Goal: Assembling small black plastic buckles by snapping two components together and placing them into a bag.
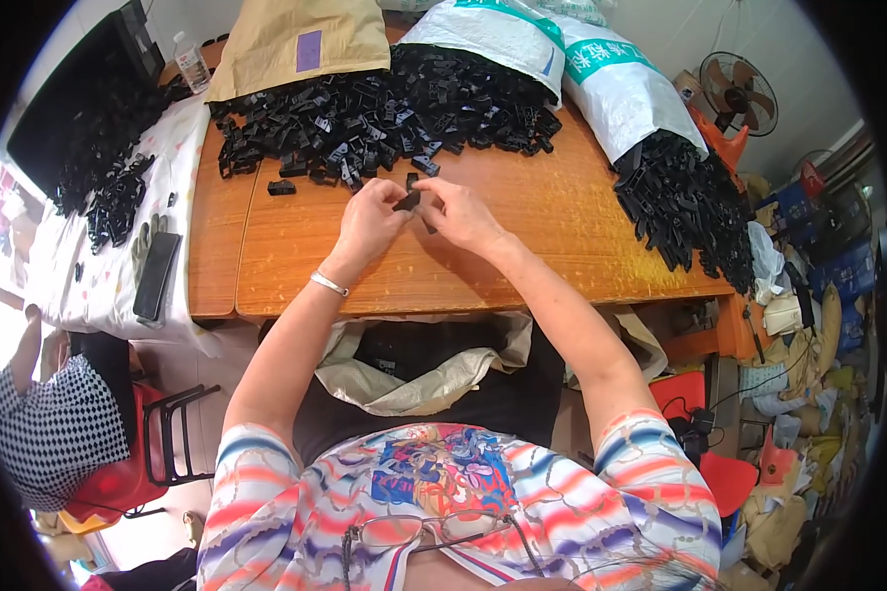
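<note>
Small black plastic parts are pinched between my two hands, just above the wooden table. My left hand, with a silver bangle at its wrist, grips one from the left. From the right, my right hand closes its fingertips on another part; how the pieces fit together is too small to tell. Right behind my hands spreads a big heap of black plastic parts. A single loose part lies left of them on the table.
A brown paper sack and two white woven sacks spill parts onto the table. An open sack lies at my lap under the table edge. Left is a cloth-covered table with a phone. Another person sits there.
</note>
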A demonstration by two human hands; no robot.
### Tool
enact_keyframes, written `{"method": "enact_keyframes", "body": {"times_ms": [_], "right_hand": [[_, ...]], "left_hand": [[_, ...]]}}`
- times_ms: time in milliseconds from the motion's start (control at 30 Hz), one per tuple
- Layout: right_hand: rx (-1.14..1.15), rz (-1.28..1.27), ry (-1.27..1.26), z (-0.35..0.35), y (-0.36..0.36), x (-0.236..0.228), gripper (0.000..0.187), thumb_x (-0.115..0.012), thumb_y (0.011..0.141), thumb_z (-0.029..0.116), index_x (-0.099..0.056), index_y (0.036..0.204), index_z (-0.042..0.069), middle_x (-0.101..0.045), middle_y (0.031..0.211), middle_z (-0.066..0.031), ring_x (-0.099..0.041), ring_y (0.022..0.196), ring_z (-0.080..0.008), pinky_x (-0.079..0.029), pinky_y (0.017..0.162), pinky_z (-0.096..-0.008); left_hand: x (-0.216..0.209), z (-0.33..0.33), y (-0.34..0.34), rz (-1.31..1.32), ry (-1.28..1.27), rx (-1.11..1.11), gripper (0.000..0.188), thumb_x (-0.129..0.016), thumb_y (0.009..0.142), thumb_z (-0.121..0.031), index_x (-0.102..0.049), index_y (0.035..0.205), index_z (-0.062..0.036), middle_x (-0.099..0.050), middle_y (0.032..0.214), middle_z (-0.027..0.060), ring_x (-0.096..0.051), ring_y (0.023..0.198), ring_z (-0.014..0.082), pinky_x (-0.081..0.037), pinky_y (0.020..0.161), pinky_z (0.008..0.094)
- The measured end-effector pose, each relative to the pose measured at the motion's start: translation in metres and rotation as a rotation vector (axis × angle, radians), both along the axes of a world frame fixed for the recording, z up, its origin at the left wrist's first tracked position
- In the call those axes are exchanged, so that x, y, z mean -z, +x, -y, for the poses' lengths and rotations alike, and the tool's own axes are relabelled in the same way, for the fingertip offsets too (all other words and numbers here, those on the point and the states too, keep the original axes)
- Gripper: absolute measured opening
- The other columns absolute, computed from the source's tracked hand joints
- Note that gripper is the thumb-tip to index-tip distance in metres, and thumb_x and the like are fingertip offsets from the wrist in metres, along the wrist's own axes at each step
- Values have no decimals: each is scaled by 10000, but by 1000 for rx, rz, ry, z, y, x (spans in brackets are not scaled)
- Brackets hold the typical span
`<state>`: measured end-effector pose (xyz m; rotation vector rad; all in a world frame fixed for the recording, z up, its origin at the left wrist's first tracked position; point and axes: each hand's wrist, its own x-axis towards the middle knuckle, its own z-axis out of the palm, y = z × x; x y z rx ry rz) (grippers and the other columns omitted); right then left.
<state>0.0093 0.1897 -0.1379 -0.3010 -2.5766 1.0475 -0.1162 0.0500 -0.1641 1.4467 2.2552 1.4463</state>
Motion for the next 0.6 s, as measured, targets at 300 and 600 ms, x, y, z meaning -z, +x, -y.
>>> {"method": "enact_keyframes", "body": {"times_ms": [300, 600], "right_hand": [[247, -31, -677, -3, 27, 17, 147, -673, 884, 84, -580, 939, -16, -662, 800, -76, -634, 605, -97, -504, 547, -252], [138, -32, 214, -5, 50, 24, 214, -726, 777, 46, -643, 971, 16, -655, 899, -130, -670, 770, -268, -524, 689, -373]], "left_hand": [[-19, 29, 24, -278, -150, 43, 268, -734, 777, -92, -557, 965, -22, -618, 934, 142, -602, 890, 334, -487, 740, 395], [-7, 37, 21, -191, -198, -6, 335, -774, 729, -137, -634, 1021, -50, -612, 973, 113, -578, 972, 305, -493, 819, 397]]}}
